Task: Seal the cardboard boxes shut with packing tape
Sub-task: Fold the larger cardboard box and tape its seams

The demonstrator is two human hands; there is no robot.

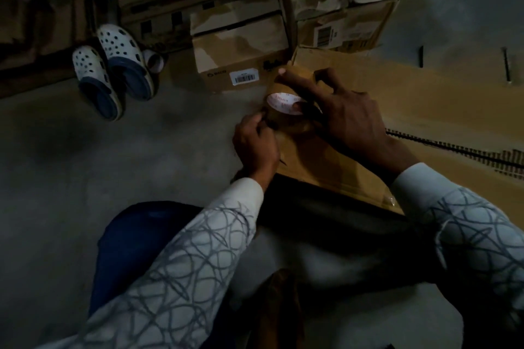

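Tape roll (283,117) sits under my right hand (343,113) at the left end of the big box (419,93). My thumb is hooked into the white core and my fingers are spread over the rim, so that hand is clamped on it. My left hand (255,144) is just beside the roll on the side nearer me. Its fingertips are curled in against the brown outer wrap, pinching at what I take to be the loose end. The light is too dim to tell whether any tape has lifted free.

What matters next is the open seam (453,149), a dark slit that starts behind my right wrist and runs away to my right along the box top. The roll lies left of it, so I judge the pull goes rightward, with the right hand carrying the roll and the left pinning the end down.
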